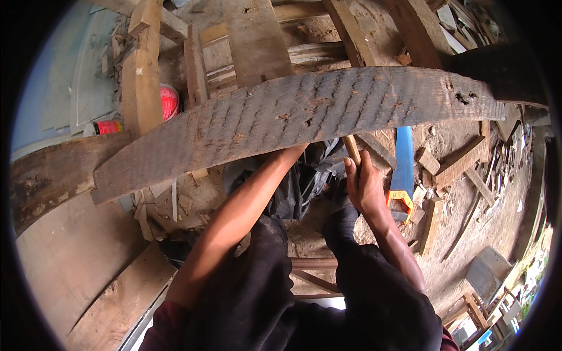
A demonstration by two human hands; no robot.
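Observation:
A long, dark, rough-sawn plank (293, 114) spans the view in front of me, its face scored with saw marks. Below its edge, my right hand (367, 186) is closed around a slim wooden handle (351, 149). The plank hides the far end of that handle, so its tool head does not show. My left forearm (246, 199) reaches up under the plank, and the hand itself is out of sight behind it. Just right of my right hand, a handsaw (403, 167) with a blue blade and an orange grip lies on the ground.
Upright boards (254, 41) stand beyond the plank. Wood offcuts (462, 161) litter the dirt floor at right. Black plastic sheeting (298, 187) lies between my arms. A red container (168, 102) sits behind the plank at left. Wide boards (76, 257) lie at lower left.

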